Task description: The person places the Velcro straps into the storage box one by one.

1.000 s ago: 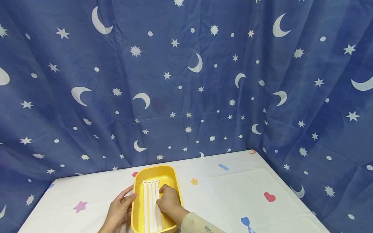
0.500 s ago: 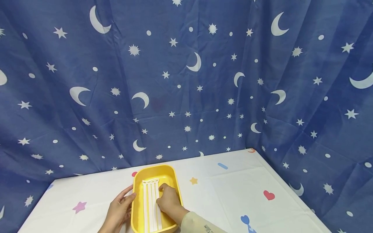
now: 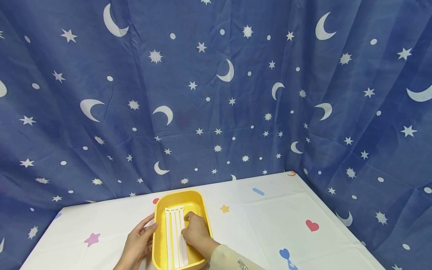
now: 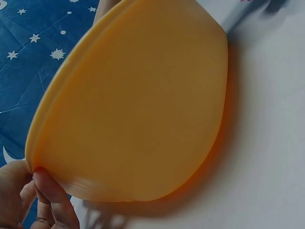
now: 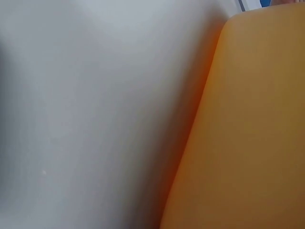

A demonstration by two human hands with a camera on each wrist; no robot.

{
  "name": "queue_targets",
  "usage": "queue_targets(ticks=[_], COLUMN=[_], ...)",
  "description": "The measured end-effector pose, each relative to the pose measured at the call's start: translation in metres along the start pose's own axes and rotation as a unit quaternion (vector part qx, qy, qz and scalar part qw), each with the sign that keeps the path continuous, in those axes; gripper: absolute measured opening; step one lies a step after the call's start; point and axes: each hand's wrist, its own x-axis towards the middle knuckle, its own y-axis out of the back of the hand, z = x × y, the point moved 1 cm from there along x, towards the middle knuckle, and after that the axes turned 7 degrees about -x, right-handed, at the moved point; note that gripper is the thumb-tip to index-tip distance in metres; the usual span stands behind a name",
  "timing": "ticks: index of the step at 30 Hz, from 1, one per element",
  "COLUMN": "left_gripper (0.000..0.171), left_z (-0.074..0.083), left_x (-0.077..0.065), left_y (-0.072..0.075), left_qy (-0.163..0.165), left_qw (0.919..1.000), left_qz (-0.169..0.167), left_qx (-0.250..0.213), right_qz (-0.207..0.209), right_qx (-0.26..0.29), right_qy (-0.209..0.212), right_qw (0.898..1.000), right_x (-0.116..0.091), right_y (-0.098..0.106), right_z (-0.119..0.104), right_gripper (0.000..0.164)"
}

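Note:
A yellow, round-cornered plastic tray stands near the front of the table. Inside it lies a flat white piece of long parallel slats, joined by a crossbar at the far end. My left hand pinches the tray's left rim, thumb on one side and fingers on the other; the left wrist view shows these fingers at the rim. My right hand reaches into the tray with bent fingers, thumb and index finger at the rightmost slat's edge. Its fingertips are partly hidden. The right wrist view shows only the tray's outer wall.
A white tablecloth printed with coloured shapes covers the table, extending to the right of the tray. Blue curtains with moons and stars hang behind the table and along its right side.
Both hands and the tray keep almost the same place. The head view has shifted only slightly.

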Motion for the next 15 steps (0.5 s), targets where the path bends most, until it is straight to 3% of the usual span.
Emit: queue_targets(ticks=[15], left_gripper=[0.06], left_z=[0.0019], left_x=[-0.0001], left_y=[-0.0005], left_qy=[-0.003], left_qw=[1.0], left_qz=[0.0], left_qx=[-0.001], right_qz=[-0.005], right_qx=[-0.008], right_qy=[0.008], right_qw=[1.0], right_x=[-0.0003], right_y=[0.0053], right_z=[-0.0025], right_gripper=[0.032])
